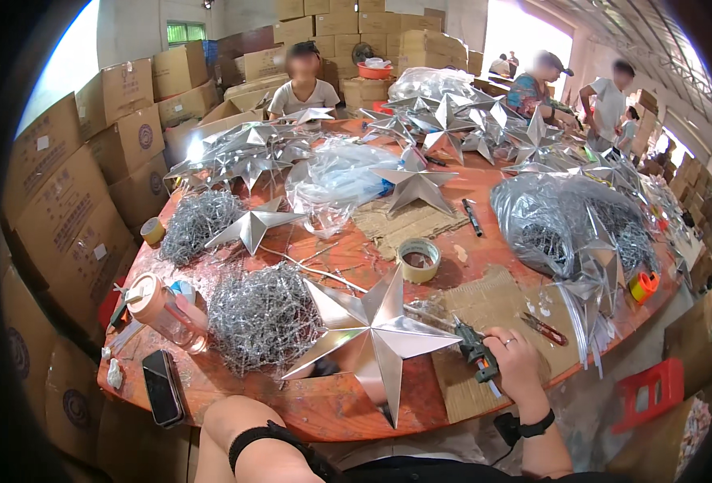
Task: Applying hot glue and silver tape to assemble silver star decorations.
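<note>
My right hand point(518, 366), with a ring and a black wristband, is closed round a dark green hot glue gun point(477, 352) over the cardboard sheet. The glue gun's nozzle points up and left, close to one arm of a large silver star point(372, 326). That star stands tilted at the near table edge, its lower tip passing over the edge. My left hand does not show; a bare limb with a black band point(263, 435) comes in at the lower edge. Red-handled snips point(544, 328) lie right of my right hand.
The red table point(300, 414) holds tangled silver wire-like heaps point(263, 318), a tape roll point(419, 259), a pink bottle point(167, 310), a phone point(163, 388) and many silver stars point(251, 225). Cartons point(66, 193) stack at left. Opposite sits a person point(304, 92); a red stool point(650, 394) stands at right.
</note>
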`<state>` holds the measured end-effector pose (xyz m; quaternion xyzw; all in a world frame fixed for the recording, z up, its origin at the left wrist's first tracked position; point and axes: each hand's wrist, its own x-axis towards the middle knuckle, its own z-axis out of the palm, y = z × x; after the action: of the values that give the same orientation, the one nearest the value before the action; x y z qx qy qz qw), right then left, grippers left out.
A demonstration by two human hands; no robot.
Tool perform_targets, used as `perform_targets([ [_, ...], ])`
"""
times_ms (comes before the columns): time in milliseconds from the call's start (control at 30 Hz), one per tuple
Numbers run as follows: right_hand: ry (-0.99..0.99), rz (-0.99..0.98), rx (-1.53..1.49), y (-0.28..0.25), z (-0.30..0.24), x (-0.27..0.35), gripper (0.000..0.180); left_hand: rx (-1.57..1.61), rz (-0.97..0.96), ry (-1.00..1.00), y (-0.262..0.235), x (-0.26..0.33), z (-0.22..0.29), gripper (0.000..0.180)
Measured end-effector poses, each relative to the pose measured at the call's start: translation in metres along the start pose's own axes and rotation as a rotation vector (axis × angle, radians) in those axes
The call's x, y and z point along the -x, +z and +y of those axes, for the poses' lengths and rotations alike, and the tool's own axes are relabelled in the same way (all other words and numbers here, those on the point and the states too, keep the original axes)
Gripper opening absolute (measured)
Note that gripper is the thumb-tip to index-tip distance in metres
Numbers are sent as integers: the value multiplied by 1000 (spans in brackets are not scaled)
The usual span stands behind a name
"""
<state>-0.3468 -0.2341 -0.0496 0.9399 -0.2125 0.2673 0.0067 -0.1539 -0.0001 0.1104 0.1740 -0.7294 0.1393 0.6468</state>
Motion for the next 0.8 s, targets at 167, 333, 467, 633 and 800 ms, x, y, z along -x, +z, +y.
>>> perform_targets([
  [167, -3, 9, 10, -4, -4, -2, 23, -45, 0, 1, 2, 0, -1, 63],
  [333, -12, 10, 5, 1, 0, -1, 21, -146, 5, 2, 4, 3, 4, 65],
  [467, 11, -11, 39, 2, 3, 3, 20, -157, 14, -7, 7, 8, -1, 67],
  [633, 19, -20, 36, -2, -4, -2, 18, -135, -10, 4, 10, 7, 12, 70],
  [800, 7, 28, 63, 4, 4, -9, 19, -108, -26, 10, 13, 4, 14, 73],
])
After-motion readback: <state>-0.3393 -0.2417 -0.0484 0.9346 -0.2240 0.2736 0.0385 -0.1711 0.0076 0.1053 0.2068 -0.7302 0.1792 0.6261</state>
